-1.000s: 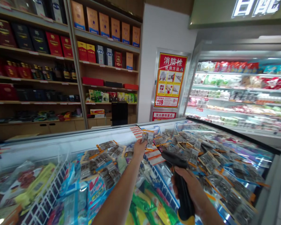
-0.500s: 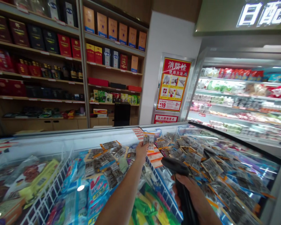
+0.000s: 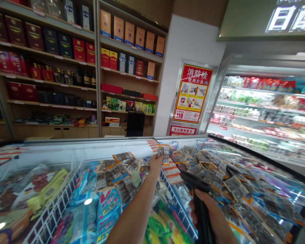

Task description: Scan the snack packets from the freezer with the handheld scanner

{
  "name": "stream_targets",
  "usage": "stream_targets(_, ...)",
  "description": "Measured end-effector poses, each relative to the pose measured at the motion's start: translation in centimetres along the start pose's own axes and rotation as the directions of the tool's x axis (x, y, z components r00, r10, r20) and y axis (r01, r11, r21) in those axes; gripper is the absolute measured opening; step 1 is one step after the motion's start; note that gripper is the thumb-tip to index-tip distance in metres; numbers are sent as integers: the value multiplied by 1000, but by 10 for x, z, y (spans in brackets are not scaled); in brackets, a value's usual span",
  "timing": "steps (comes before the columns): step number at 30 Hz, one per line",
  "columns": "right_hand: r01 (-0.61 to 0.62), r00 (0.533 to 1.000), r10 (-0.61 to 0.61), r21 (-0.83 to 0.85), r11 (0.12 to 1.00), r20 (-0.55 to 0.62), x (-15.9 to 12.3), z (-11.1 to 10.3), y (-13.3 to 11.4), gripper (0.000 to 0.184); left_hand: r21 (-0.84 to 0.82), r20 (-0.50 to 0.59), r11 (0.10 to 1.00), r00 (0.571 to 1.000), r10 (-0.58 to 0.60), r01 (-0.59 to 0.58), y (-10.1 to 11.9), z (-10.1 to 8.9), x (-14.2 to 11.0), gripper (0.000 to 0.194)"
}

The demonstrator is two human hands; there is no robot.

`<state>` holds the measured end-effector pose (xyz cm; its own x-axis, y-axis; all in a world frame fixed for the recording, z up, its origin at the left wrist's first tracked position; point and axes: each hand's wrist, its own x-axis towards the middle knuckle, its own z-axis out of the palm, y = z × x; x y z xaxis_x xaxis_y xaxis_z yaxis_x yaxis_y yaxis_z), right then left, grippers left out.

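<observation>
My left hand (image 3: 156,162) reaches out over the chest freezer, closed on the edge of a small clear packet with orange ends (image 3: 164,154), held upright. In my right hand (image 3: 208,211) is a black barcode scanner (image 3: 199,200), fingers wrapped round its handle and its head tilted toward the left. Beyond the scanner, many similar orange-edged packets (image 3: 217,178) lie heaped in the right part of the freezer. A smaller pile of such packets (image 3: 117,174) rests left of my left forearm, on top of blue ice-cream bags (image 3: 108,206).
White wire dividers (image 3: 59,206) split the freezer; yellow-green packs (image 3: 159,223) lie between my arms. A striped label strip (image 3: 171,173) runs along the freezer's cross bar. Behind stand shelves of boxed bottles (image 3: 119,28), a red-yellow poster (image 3: 191,93) and a lit refrigerated display (image 3: 264,112).
My view has turned slightly left, so everything sits a little further right in the frame. Both hands keep hold of the packet and the scanner.
</observation>
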<state>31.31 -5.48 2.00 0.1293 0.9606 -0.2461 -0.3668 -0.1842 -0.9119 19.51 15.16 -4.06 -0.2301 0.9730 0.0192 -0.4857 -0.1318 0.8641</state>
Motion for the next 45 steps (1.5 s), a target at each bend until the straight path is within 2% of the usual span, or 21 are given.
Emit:
stream_targets(3,12,1000,-12,-3,1000,5,-2,1,-2,29,-53,27,998,999,-21,23,1,-1,0,21)
stream_targets(12,-32,998,32,-8,999,61,8,11,3,25,30,-10,1000,1000,6,-6,4,-4,2,24)
stream_targets(18,-25,996,27,-24,999,80,15,7,2,29,-29,8,999,1000,-14,14,5,-6,3,29)
stream_targets(24,-11,994,13,-15,1000,106,14,1,3,30,-31,19,999,1000,24,-23,2,-8,8,31)
stream_targets(30,-38,993,27,89,995,113,17,0,9,32,-16,-9,1000,1000,19,-19,4,-8,8,30)
stream_targets(33,-28,996,20,88,996,87,14,0,8,32,-24,-21,1000,1000,-3,3,8,-8,5,30)
stream_targets(39,55,998,-53,35,998,-45,5,-2,5,33,-49,-5,998,999,-47,47,20,-5,-4,26)
stream_targets(43,147,983,-148,-20,989,-110,15,-16,-2,31,-35,-26,999,999,-41,40,27,2,-8,23)
stream_targets(45,189,969,-193,-39,981,-157,23,-29,-11,31,-6,7,1000,999,-31,31,27,9,-11,23)
